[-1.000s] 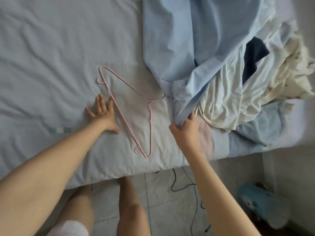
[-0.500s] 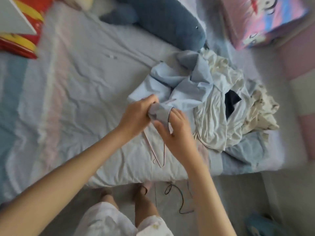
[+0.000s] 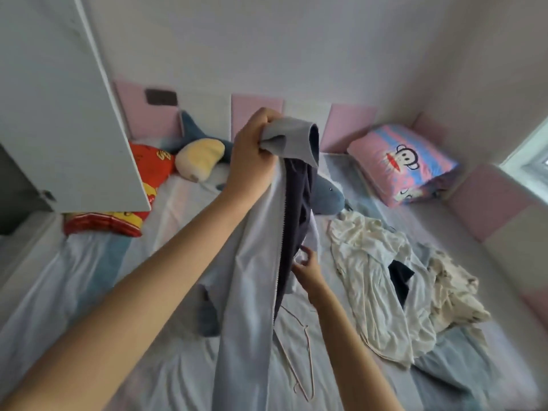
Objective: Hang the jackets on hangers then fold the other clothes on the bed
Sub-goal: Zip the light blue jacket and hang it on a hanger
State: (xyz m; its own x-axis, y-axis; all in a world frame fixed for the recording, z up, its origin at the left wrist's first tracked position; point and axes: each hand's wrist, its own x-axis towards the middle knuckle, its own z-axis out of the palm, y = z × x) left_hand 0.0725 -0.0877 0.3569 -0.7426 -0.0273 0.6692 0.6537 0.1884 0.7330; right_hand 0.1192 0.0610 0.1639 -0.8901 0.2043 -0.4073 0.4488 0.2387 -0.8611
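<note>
My left hand point(image 3: 252, 155) grips the collar of a light blue zip jacket point(image 3: 252, 292) and holds it high above the bed, so it hangs down with its dark lining showing. Lower down, my right hand point(image 3: 307, 266) pinches the jacket's inner edge near the zip. A thin pink hanger point(image 3: 302, 360) lies flat on the sheet just below the hanging jacket, to its right. A heap of cream, pale blue and dark clothes point(image 3: 394, 289) lies on the bed's right side.
A white cupboard door point(image 3: 68, 114) stands open at the left, over the bed. A shark plush point(image 3: 326, 194), a yellow cushion point(image 3: 198, 157), a red cushion point(image 3: 118, 221) and a pink cartoon pillow point(image 3: 403, 161) lie near the padded pink wall.
The jacket has been lifted off the heap and raised high by my left hand. My right hand slid down its edge. The view tilted up toward the wall.
</note>
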